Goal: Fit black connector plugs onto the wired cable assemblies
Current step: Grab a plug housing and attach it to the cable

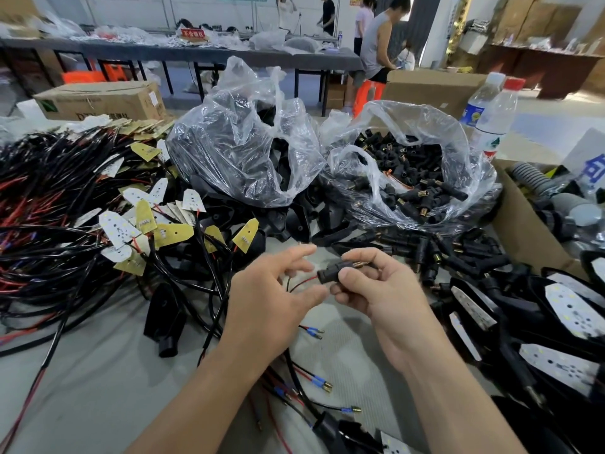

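- Black connector plug (330, 275): matte black, stubby body, ribbed brass tip (358, 264) at its right end. It is held above the counter (98, 371), low centre of view, between the two hands.
- Right hand (376, 290): fingers curled round the plug with the thumb on its near side, gripping it.
- Thin red and black wires (299, 284): these curve out from the plug's left end, toward the left hand.
- Left hand (271, 290): fingers loosely spread, thumb tip just beside the plug's left end. It grips nothing that shows.
- Loose wire ends (322, 385): blue sleeves and brass terminals, lying on the counter under and between the forearms.
- Loose plugs (442, 253): a black heap with brass tips, just right of the right hand.
- Clear bag of plugs (409, 181): open-mouthed, behind the right hand.
- Clear bag of black housings (235, 149): to the left of the plug bag, with more housings spilled in front of it.
- Cable pile (65, 204): black and red leads ending in white and yellow LED boards, crowding the left of the counter.
- Lamp housings (573, 309): black, with white LED boards, stacked at the right edge.
- Cardboard box (101, 99): has a green square mark; the print starts with "D" and the rest is illegible.
- Two water bottles (494, 116): one red cap, one white cap; the labels are unreadable.
- Red sign (193, 33): on the far counter, with white characters too blurred to read.
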{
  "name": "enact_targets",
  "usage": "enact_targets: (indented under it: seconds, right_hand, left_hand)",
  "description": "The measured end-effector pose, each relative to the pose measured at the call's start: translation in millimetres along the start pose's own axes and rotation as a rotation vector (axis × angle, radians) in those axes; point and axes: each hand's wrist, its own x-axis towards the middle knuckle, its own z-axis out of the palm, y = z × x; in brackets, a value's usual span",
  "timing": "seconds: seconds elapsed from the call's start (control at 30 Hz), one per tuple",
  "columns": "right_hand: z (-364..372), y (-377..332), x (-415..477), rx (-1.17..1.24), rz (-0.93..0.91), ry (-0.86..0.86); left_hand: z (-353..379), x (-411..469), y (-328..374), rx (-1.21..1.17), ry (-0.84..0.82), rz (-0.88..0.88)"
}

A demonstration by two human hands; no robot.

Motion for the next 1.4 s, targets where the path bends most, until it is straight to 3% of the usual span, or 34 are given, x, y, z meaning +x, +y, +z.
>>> enact_targets:
  seconds: [0.23,0.4,0.6,0.77,0.97,1.13,1.4]
  right_hand:
    - [-6,-4,3,0.087,-0.016,0.101]
    - [1,-2,-2,-0.049,0.000,0.023]
    - [1,-8,-1,0.065,0.029,0.097]
    - [0,-7,-2,-0.069,-0.015,0.113]
    - [-5,-4,1,-0.061,-0.037,0.157]
    - [-9,-2,5,-0.030,-0.060,0.264]
    - [-5,-1,4,-0.073,-0.079,0.251]
  left_hand:
    - [1,5,-5,-0.041,-0.033,-0.093]
    - [5,2,-3,-0.026,-0.099,-0.022]
    - [5,3,-7,0.008,-0.120,-0.018]
    - [5,2,-9,0.088,-0.125,0.061]
    - [5,2,-9,0.100,-0.061,0.027]
    - [3,5,-10,0.094,-0.127,-0.001]
    - [6,4,-13,0.154,-0.149,-0.005]
